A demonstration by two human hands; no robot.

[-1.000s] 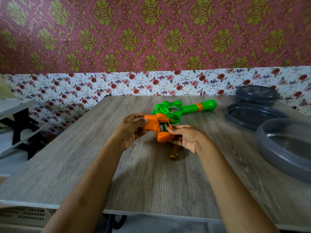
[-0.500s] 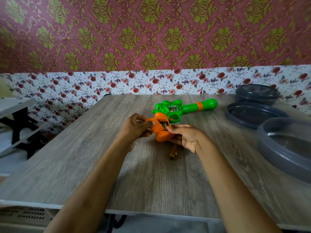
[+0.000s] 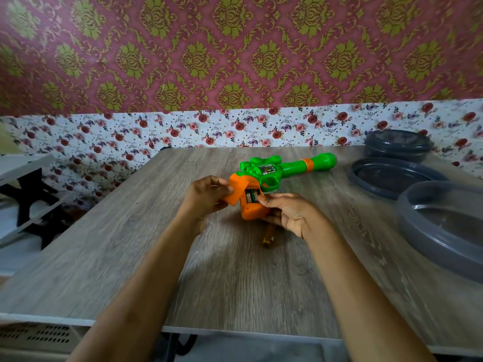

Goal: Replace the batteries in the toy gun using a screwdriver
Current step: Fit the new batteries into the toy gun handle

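A green toy gun (image 3: 290,168) with an orange grip lies on the wooden table (image 3: 235,278), its barrel pointing right. My left hand (image 3: 206,195) pinches the orange battery cover (image 3: 238,188), which is swung up off the grip. Green batteries (image 3: 251,196) show in the uncovered compartment. My right hand (image 3: 290,214) holds the lower part of the grip, fingertips at the compartment's edge. A screwdriver with an amber handle (image 3: 269,237) lies on the table under my right hand, partly hidden.
Grey plastic containers sit at the right: a lidded bowl (image 3: 397,146) at the back, a flat lid (image 3: 392,176) before it, a large tub (image 3: 444,226) nearest. A white shelf (image 3: 23,168) stands left of the table. The floral wall runs close behind.
The orange cover has come away from the grip and is lifted to the left in my left hand, exposing the batteries. My right hand stays on the grip.
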